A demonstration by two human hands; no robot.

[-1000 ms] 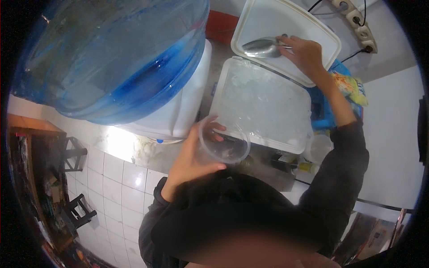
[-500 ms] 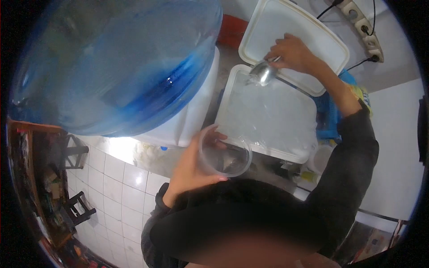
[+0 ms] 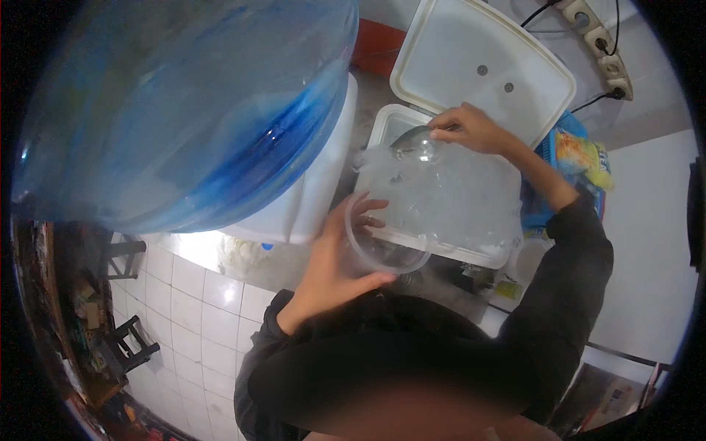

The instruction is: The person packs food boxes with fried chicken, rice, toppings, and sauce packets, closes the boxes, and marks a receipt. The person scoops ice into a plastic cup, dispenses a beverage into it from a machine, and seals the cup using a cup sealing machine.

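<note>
R hand (image 3: pixel 474 132) pinched metal scoop (image 3: pixel 413 138), upper centre of frame | scoop's long axis ran leftward from hand, at ice (image 3: pixel 456 195) | L hand (image 3: pixel 323 261) curled round clear plastic cup (image 3: pixel 376 253), below scoop

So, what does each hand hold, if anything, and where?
The left hand holds the clear cup around its side; the right hand holds the metal scoop at its handle end.

- On my feed, a grey counter (image 3: pixel 450 291) bears the open white cooler (image 3: pixel 482 259), a blue basket (image 3: pixel 539 220) beside it.
- Below, I see white floor tiles (image 3: pixel 191 316) with two dark stools (image 3: pixel 137 359) standing on them.
</note>
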